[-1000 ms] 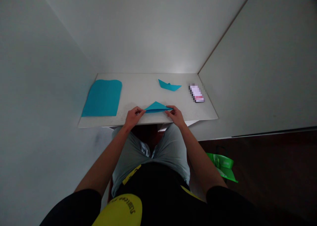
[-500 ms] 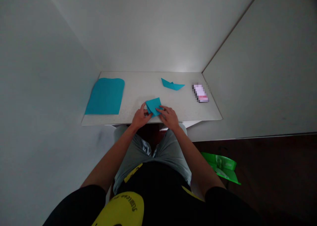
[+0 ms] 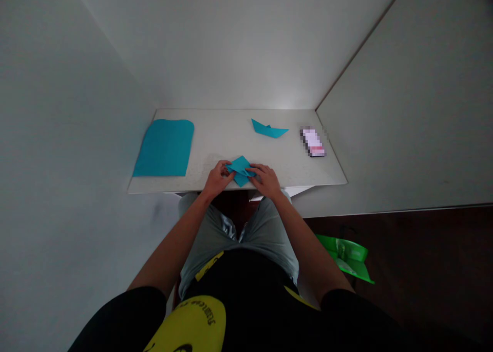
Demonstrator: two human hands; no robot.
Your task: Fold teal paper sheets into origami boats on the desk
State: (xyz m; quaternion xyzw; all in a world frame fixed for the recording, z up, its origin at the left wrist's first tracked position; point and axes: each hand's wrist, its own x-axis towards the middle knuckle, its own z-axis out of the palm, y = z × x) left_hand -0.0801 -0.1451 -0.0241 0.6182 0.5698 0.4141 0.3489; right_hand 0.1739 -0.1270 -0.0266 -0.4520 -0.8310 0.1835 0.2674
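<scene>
A small folded piece of blue paper point(image 3: 240, 167) lies at the near edge of the white table point(image 3: 215, 136), shaped like a diamond. My left hand point(image 3: 216, 178) pinches its left corner. My right hand point(image 3: 266, 179) grips its right side with curled fingers. Both hands rest on the table edge, close together, above my lap.
A stack of flat blue sheets point(image 3: 165, 148) lies at the table's left. A finished blue paper boat point(image 3: 268, 129) sits at the back, with a blurred phone point(image 3: 313, 142) to its right. Walls close in on three sides. A green object point(image 3: 346, 257) lies on the dark floor.
The paper went from a wide flat triangle held by its two ends to a small diamond. My hands came closer together, and the diamond has turned and slid slightly towards me.
</scene>
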